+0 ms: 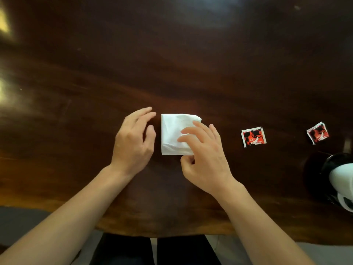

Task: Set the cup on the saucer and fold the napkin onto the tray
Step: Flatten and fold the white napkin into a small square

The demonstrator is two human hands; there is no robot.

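On dark table (pixel 172 54), folded napkin (pixel 171 131), right hand (pixel 206 159) pinching its corner, left hand (pixel 131 146) relaxed alongside

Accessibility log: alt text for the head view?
A folded white napkin lies on a dark wooden table; the right hand pinches its near right corner, fingers on top, the left hand hovers open beside its left edge. Two red sachets lie to the right.

White napkin (pixel 172 133) — folded square, flat on the dark table (pixel 191 73); white cup (pixel 341 177) — cropped at right edge
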